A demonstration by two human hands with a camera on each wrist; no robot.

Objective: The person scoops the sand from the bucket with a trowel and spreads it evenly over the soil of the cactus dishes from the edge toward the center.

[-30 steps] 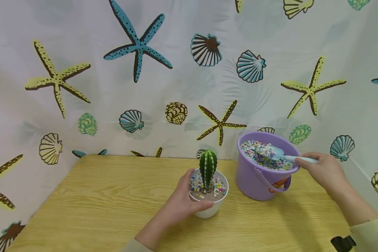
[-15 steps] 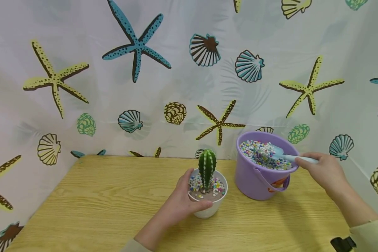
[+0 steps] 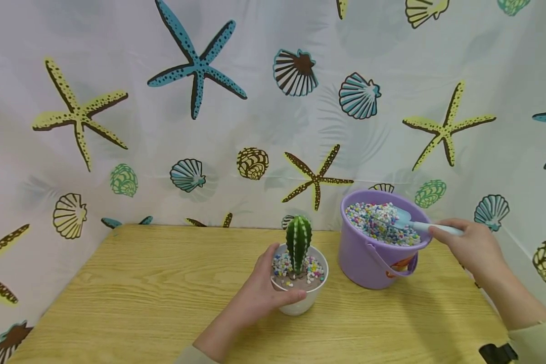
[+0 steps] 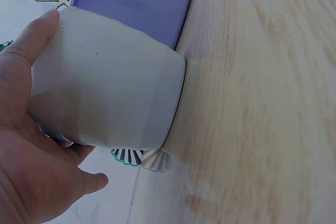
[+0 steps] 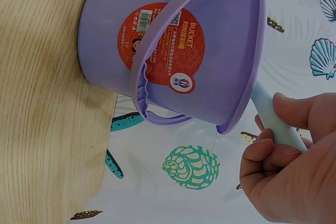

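My left hand [image 3: 261, 293] grips a white flowerpot [image 3: 298, 306], thumb at the near side and fingers along the left. A green cactus [image 3: 299, 242] stands upright in it, with coloured beads scattered over brown soil. In the left wrist view the thumb and fingers wrap the white pot [image 4: 110, 77] near its rim. To the right, my right hand [image 3: 476, 248] holds the handle of a pale blue toy shovel [image 3: 402, 218]. Its blade lies inside the purple bucket [image 3: 364, 263], heaped with small beads [image 3: 384, 213]. The right wrist view shows fingers curled round the shovel handle [image 5: 278, 124].
The bucket stands just right of the pot, its carrying handle [image 5: 149, 40] hanging down over a red label [image 5: 163, 45]. Both stand on a wooden table [image 3: 164, 293]. Behind rises a white curtain [image 3: 273, 121] printed with starfish and shells.
My right hand and the shovel have shifted slightly to the right, with beads on the blade. The left hand and the pot hold still.
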